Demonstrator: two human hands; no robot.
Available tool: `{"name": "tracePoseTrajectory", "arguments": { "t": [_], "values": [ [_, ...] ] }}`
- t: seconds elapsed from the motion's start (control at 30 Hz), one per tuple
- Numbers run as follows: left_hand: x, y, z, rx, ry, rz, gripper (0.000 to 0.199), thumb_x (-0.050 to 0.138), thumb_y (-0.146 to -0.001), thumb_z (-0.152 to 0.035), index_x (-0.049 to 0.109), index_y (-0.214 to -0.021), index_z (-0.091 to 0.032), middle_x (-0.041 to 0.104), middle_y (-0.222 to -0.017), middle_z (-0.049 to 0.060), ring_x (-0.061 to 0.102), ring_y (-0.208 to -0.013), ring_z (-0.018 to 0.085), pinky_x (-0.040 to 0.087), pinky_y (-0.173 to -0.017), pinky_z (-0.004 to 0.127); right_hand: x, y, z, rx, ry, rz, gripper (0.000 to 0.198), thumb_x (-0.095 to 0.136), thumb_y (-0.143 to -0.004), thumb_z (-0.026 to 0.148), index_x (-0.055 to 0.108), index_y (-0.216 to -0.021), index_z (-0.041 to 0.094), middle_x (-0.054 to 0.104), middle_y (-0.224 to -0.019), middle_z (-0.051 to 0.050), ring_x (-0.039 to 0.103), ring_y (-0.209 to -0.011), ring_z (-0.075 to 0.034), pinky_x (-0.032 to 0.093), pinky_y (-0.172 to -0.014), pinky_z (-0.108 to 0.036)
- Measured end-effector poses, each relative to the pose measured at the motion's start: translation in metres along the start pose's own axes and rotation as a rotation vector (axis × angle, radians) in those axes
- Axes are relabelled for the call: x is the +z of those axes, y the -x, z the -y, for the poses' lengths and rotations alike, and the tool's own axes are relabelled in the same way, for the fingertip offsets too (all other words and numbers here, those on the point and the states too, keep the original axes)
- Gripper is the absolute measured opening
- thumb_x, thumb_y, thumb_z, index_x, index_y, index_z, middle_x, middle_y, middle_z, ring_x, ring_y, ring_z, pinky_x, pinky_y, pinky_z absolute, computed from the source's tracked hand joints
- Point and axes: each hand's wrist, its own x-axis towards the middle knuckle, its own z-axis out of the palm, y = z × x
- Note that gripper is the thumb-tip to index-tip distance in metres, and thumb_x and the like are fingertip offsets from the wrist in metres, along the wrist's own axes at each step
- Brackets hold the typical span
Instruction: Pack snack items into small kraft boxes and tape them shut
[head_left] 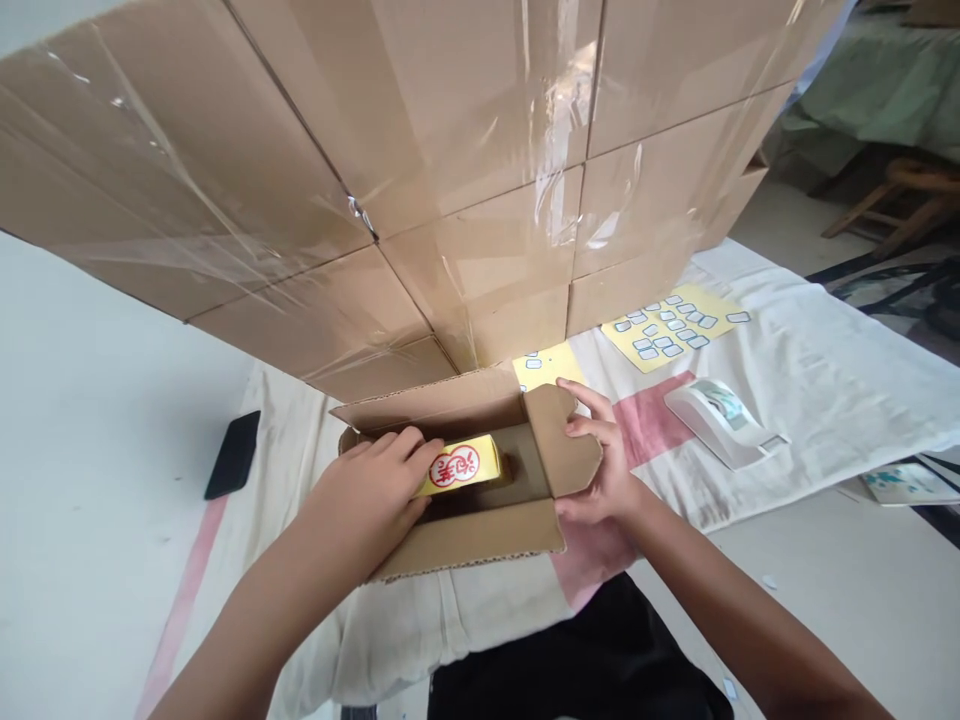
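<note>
Where under fingers point(409, 441), yellow box point(472, 463) invisible

Matt cardboard carton point(472, 542), glossy tape point(556, 205), rumpled cloth point(397, 640)
The carton's cut edges look rough; the yellow box point(469, 464) inside, smooth. Behind the carton, clear tape shines over cardboard boxes point(502, 255); to the carton's right, a dispenser point(716, 420) in smooth white plastic.

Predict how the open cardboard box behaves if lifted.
The open cardboard box is probably light for its size: corrugated and mostly hollow. Its thin, unfastened flaps may bend. The yellow carton, shorter than the box, could slide inside.
</note>
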Motion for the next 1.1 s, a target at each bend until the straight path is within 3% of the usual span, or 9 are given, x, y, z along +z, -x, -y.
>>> {"name": "tracePoseTrajectory", "arguments": {
  "t": [0.27,0.4,0.5,0.6,0.63,0.73,0.8,0.9,1.1],
  "values": [
    [0.003,-0.007,0.0,0.017,0.071,-0.039,0.038,0.052,-0.092,-0.023,0.063,-0.128,-0.025,0.069,-0.111,0.007,0.066,-0.092,0.026,0.049,-0.071,0.037,0.0,0.002,-0.004,0.062,0.034,0.021,0.086,0.086,-0.053,0.07,0.043,-0.119,0.034,0.034,-0.159,-0.011,0.034,-0.147,-0.047,0.045,-0.104,-0.065],
    [-0.011,-0.001,0.003,0.004,0.275,-0.101,0.032,0.06,-0.095,-0.035,0.066,-0.126,-0.029,0.068,-0.12,0.006,0.066,-0.097,0.026,0.052,-0.077,0.038,-0.001,0.001,-0.005,0.068,0.095,0.013,0.093,0.082,-0.051,0.079,0.043,-0.122,0.034,0.037,-0.156,-0.013,0.035,-0.147,-0.049,0.04,-0.109,-0.069],
    [-0.006,0.021,0.019,-0.006,0.667,-0.384,0.028,0.065,-0.094,-0.036,0.069,-0.122,-0.034,0.068,-0.119,0.004,0.065,-0.105,0.025,0.055,-0.084,0.038,-0.003,-0.003,-0.002,0.005,0.114,-0.007,0.092,0.077,-0.06,0.081,0.039,-0.13,0.036,0.038,-0.156,-0.013,0.037,-0.146,-0.047,0.038,-0.111,-0.07],
    [0.03,0.046,0.036,-0.125,0.993,-0.939,0.035,0.061,-0.094,-0.055,0.072,-0.121,-0.035,0.07,-0.107,0.001,0.063,-0.099,0.023,0.056,-0.092,0.04,-0.004,-0.007,0.001,-0.084,0.065,-0.033,0.083,0.072,-0.073,0.076,0.037,-0.138,0.038,0.039,-0.156,-0.012,0.038,-0.146,-0.046,0.036,-0.114,-0.07],
    [0.047,0.052,0.038,-0.172,1.056,-0.991,0.045,0.065,-0.088,-0.064,0.074,-0.119,-0.033,0.071,-0.108,0.002,0.064,-0.099,0.023,0.057,-0.091,0.039,-0.004,-0.008,0.002,-0.096,0.053,-0.033,0.082,0.072,-0.075,0.074,0.036,-0.14,0.039,0.039,-0.156,-0.011,0.038,-0.147,-0.045,0.036,-0.114,-0.071],
    [0.096,0.062,0.035,-0.225,1.239,-0.923,0.086,0.046,-0.078,-0.092,0.068,-0.132,-0.029,0.07,-0.127,0.008,0.066,-0.115,0.031,0.059,-0.096,0.044,-0.003,-0.008,0.003,-0.083,0.069,-0.005,0.087,0.071,-0.074,0.076,0.033,-0.144,0.041,0.039,-0.158,-0.011,0.034,-0.15,-0.046,0.035,-0.115,-0.072],
    [0.116,0.063,0.027,-0.19,1.13,-0.855,0.096,0.034,-0.079,-0.096,0.067,-0.135,-0.027,0.068,-0.134,0.012,0.058,-0.132,0.037,0.049,-0.112,0.053,-0.002,-0.008,0.003,-0.075,0.092,0.011,0.089,0.068,-0.076,0.079,0.029,-0.147,0.042,0.037,-0.159,-0.011,0.032,-0.151,-0.046,0.033,-0.116,-0.072],
    [0.125,0.062,0.017,-0.137,0.898,-0.79,0.089,0.027,-0.087,-0.09,0.067,-0.135,-0.027,0.064,-0.141,0.013,0.044,-0.146,0.038,0.033,-0.124,0.058,-0.002,-0.009,0.005,-0.082,0.092,0.017,0.081,0.058,-0.083,0.078,0.029,-0.15,0.043,0.036,-0.161,-0.01,0.034,-0.151,-0.044,0.032,-0.118,-0.072],
    [0.116,0.058,0.014,-0.117,0.778,-0.747,0.074,0.03,-0.094,-0.08,0.069,-0.13,-0.029,0.066,-0.136,0.01,0.046,-0.144,0.033,0.032,-0.124,0.055,-0.001,-0.012,0.0,-0.129,0.039,0.017,0.082,0.06,-0.086,0.073,0.031,-0.158,0.043,0.029,-0.167,-0.006,0.032,-0.152,-0.044,0.028,-0.121,-0.072]
  ]
}}
